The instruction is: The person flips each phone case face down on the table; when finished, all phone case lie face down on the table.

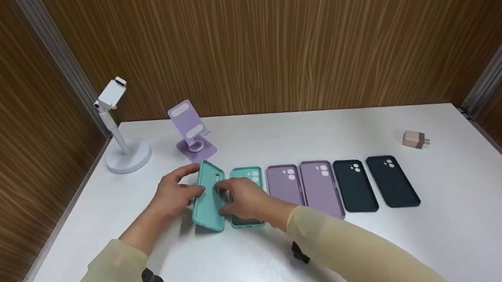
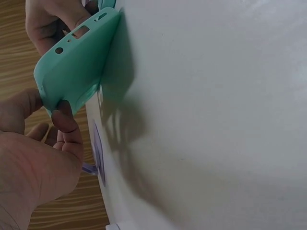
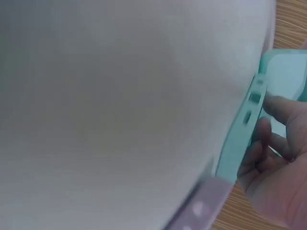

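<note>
A mint-green phone case [image 1: 206, 200] stands tilted on the left of the row, its lower edge near the white table. My left hand [image 1: 172, 192] pinches its left side between thumb and fingers, as the left wrist view also shows. At its right side, my right hand [image 1: 245, 198] pinches the edge with thumb and bent fingers. Port cutouts show along the bottom edge of the tilted case [image 2: 79, 62] in the left wrist view. A second mint-green phone case [image 1: 246, 172] lies flat under my right hand, which partly covers it.
Two purple phone cases [image 1: 284, 184] and two dark phone cases [image 1: 355, 188] lie in line to the right. Behind stand a purple phone stand [image 1: 187, 120] and a white phone stand [image 1: 127, 157]. A pink charger plug [image 1: 414, 138] lies far right. Wood-grain panels [image 1: 240, 43] enclose the table.
</note>
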The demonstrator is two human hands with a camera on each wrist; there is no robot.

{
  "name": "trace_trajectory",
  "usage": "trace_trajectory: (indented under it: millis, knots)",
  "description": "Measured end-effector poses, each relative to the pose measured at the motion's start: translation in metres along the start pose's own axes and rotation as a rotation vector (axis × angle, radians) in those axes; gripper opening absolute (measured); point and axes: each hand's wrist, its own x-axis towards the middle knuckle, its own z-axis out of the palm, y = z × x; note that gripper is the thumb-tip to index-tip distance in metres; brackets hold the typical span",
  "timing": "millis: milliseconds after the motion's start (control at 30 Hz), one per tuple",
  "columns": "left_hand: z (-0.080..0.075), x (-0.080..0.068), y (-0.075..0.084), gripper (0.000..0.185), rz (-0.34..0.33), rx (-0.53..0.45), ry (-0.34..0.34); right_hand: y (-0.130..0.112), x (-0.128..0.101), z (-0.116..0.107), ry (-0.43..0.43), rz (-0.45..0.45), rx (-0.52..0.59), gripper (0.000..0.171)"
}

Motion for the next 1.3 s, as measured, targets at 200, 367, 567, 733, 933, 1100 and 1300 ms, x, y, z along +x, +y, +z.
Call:
trace_trajectory:
  millis: [200,367,567,733,933,1100,1300]
  knots:
    - [0.001,0.001,0.001,0.064,-0.002,0.005,-0.01,0.002,0.004,-0.009,-0.042,0.109,0.209,0.064]
    - [0.001,-0.001,0.001,0.065,-0.007,0.0,-0.03,0.008,0.005,-0.02,-0.116,0.219,0.573,0.06]
    - [0.001,0.0,0.002,0.067,0.001,-0.007,-0.062,0.015,0.009,-0.032,-0.201,0.365,1.048,0.059]
    - [0.002,-0.002,0.004,0.068,-0.017,-0.063,-0.087,0.02,0.009,-0.03,-0.219,0.369,1.237,0.066]
    - [0.006,-0.002,0.003,0.071,0.003,-0.147,-0.151,0.021,0.007,-0.026,-0.206,0.314,1.348,0.065]
    - [0.008,-0.002,-0.001,0.073,0.022,-0.17,-0.22,0.019,0.005,-0.024,-0.195,0.296,1.388,0.064]
    - [0.011,-0.004,-0.004,0.074,0.03,-0.201,-0.279,0.019,0.002,-0.023,-0.192,0.261,1.378,0.063]
